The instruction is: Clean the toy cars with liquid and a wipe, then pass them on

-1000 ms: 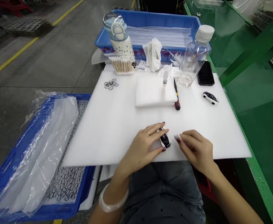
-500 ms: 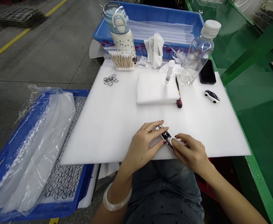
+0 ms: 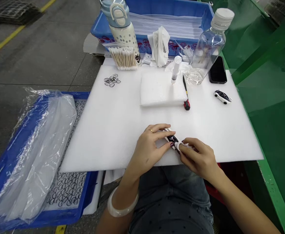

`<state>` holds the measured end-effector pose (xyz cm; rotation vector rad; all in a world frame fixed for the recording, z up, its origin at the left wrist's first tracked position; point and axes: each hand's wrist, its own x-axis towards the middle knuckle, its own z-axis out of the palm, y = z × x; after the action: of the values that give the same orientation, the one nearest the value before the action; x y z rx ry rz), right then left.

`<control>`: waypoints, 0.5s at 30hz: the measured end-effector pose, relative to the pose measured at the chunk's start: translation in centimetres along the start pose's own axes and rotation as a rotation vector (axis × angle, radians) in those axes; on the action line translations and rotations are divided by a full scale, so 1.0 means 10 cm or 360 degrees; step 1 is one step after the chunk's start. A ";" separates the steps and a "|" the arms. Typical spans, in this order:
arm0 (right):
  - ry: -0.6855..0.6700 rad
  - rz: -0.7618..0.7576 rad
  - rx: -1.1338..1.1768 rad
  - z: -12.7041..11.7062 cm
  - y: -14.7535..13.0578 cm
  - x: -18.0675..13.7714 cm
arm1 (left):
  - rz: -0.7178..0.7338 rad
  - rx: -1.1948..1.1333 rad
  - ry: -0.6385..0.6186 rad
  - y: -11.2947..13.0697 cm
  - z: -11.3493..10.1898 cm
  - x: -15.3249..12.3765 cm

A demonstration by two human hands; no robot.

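Observation:
A small white toy car with a black top (image 3: 172, 138) is between my two hands near the front of the white foam board (image 3: 96, 139). My left hand (image 3: 147, 148) grips the car, thumb on the near side and fingers over the far side. My right hand (image 3: 201, 158) is closed on a white cloth (image 3: 178, 145), its index fingertip pressing the cloth against the car's near end. The fingers and cloth cover parts of the car. Another white-and-black toy car (image 3: 222, 97) stands at the right of the board.
A foam block (image 3: 160, 92) carries an upright syringe (image 3: 176, 70), with a red-and-black screwdriver (image 3: 186, 100) beside it. Behind are cotton swabs (image 3: 124, 58), a clear bottle (image 3: 207, 52), a phone (image 3: 217, 70) and a blue bin (image 3: 142, 6). Black rings (image 3: 112, 80) lie left; a blue tray (image 3: 84, 195) sits lower left.
The view has shifted slightly, so the objects at the back sit higher in the picture. Both hands keep their hold on the toy car and the cloth, with only slight finger movement.

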<state>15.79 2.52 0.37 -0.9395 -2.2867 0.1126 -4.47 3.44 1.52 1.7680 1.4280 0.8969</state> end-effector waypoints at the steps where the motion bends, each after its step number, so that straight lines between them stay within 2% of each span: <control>1: -0.0005 0.0016 0.0017 0.00 0.00 0.00 | -0.0011 -0.0004 -0.0011 0.00 -0.01 0.00; 10: 0.0036 0.0001 -0.0130 0.03 -0.06 0.06 | 0.0080 0.0018 -0.0078 -0.07 -0.02 -0.04; 15: -0.0123 0.0258 -0.0274 -0.13 0.17 0.29 | 0.0136 0.0037 -0.0049 -0.11 -0.01 -0.05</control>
<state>16.06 5.46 2.47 -1.2292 -2.3164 0.0213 -5.20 3.15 0.57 1.8643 1.3574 0.8960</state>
